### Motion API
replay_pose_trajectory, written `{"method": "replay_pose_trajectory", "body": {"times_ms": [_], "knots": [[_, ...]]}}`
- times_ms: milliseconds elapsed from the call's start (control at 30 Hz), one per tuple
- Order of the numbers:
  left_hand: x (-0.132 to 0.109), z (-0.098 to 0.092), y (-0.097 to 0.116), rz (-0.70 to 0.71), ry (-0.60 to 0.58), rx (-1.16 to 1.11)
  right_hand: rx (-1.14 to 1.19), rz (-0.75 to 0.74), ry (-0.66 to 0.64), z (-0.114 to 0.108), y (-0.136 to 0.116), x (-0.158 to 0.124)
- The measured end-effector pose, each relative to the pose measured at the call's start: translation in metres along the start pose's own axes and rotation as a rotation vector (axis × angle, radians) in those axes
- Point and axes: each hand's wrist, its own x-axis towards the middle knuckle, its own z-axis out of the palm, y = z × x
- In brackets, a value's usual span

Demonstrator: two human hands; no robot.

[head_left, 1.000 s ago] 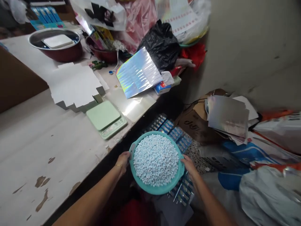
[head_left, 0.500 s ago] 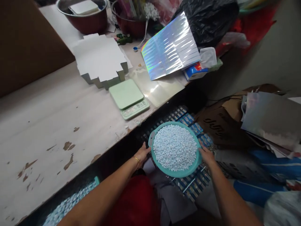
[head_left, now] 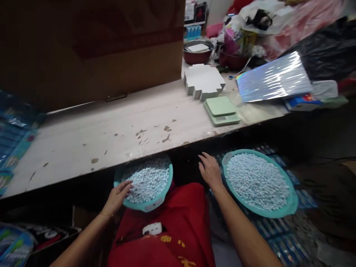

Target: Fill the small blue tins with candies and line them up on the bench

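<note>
Although two heaped basins sit in my view, neither hand is closed on anything that I can see. Nearest to me is the red cloth (head_left: 155,254) across the lap, with a small white device (head_left: 152,228) lying on it. Just beyond, the left hand (head_left: 117,199) reaches over the left side of the left turquoise basin (head_left: 170,178), its fingers loosely bent toward the pale blue pellets (head_left: 151,182); I cannot tell whether the fingertips touch them. That basin sits partly beneath the bench's front edge. The right hand (head_left: 210,171) hangs bare, fingers spread, just beside the left rim of the right turquoise basin (head_left: 293,202), which holds a second heap of pellets (head_left: 258,181). It stands below the front edge, toward the bench's right end, with blue packs (head_left: 289,248) under and around it.

I judge the step in hand to be a change between holds, with the left basin as the nearer business. Any hold on it would, I think, call for the right hand to cross to its right rim while the left takes the opposite side, keeping it level and clear of the bench's edge, since a tilt could spill the pellets.

Farther off, a pale green digital kitchen scale (head_left: 221,106) rests by the front edge of the bench (head_left: 69,144), right of its middle. Behind it lies a stack of white card (head_left: 204,79), then holographic sheets (head_left: 275,79) toward the right end, and a large cardboard box (head_left: 125,74) along the back edge.
</note>
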Motion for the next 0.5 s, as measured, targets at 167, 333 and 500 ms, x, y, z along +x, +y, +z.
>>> {"method": "replay_pose_trajectory", "body": {"times_ms": [167, 333, 500], "knots": [[-0.054, -0.029, -0.062, -0.006, 0.012, -0.082, -0.249, 0.037, -0.193, 0.006, -0.015, -0.025], [-0.081, -0.044, -0.105, -0.038, 0.018, -0.108, -0.254, 0.034, -0.246, 0.008, -0.021, -0.093], [-0.1, -0.062, -0.122, -0.006, 0.053, -0.179, -0.091, -0.029, -0.319, 0.02, -0.052, -0.136]]}}
